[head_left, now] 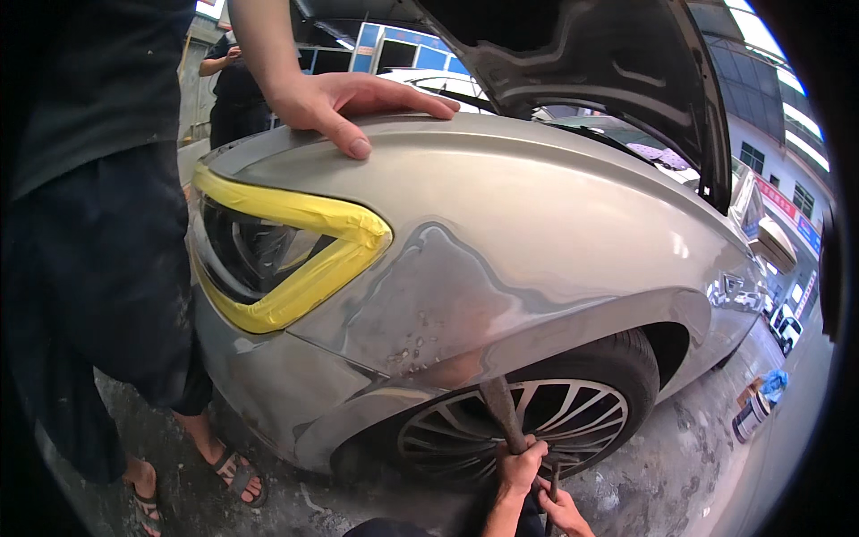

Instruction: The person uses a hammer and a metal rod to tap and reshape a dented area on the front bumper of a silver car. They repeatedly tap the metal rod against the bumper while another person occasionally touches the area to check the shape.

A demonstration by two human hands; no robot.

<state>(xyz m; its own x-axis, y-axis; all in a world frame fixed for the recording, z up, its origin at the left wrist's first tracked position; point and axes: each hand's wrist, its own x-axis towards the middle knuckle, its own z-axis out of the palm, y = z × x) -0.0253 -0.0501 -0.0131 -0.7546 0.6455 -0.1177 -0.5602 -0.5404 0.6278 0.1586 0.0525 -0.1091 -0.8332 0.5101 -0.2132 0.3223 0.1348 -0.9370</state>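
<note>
My left hand is closed around a thick, worn metal bar. The bar slants up to the wheel-arch edge of a silver car fender, where its tip is hidden. Just right of it and lower, my right hand is closed on a thin dark rod, whose kind I cannot make out. Above the bar, the fender has a sanded grey patch with bare, pitted metal low down. A multi-spoke wheel sits behind my hands.
A co-worker stands at the left, one hand resting on the fender's top. Yellow tape frames the headlight. The hood is raised. A paint bucket stands on the floor at right. Another person is farther back.
</note>
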